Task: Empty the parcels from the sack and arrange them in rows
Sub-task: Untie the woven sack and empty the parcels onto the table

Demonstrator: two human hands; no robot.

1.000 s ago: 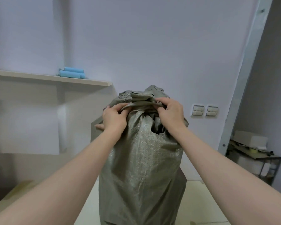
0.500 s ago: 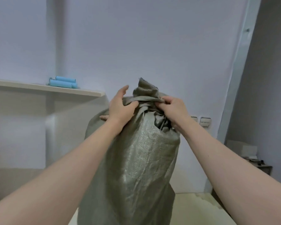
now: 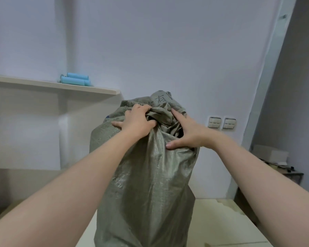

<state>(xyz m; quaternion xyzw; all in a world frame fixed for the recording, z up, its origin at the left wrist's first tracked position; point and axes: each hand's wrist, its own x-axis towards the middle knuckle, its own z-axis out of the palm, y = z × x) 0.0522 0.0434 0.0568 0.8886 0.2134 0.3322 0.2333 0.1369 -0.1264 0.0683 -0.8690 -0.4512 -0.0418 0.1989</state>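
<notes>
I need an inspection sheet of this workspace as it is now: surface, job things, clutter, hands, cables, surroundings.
Surface: pale cream top; the sack stands on it.
Job's things: grey-green sack upright, mouth bunched; contents hidden.
Clutter: nothing seen.
Grippers: left hand grips the bunched mouth; right hand rests on the sack's top, fingers straight.
Cables: nothing seen.
Surroundings: shelf with blue rolls; wall switches; boxes at right.

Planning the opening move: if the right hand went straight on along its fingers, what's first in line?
The bunched neck of the sack: the right hand lies on it, fingers pointing up-left into those folds. Beyond, probably the left hand gripping them; depth unclear.
</notes>
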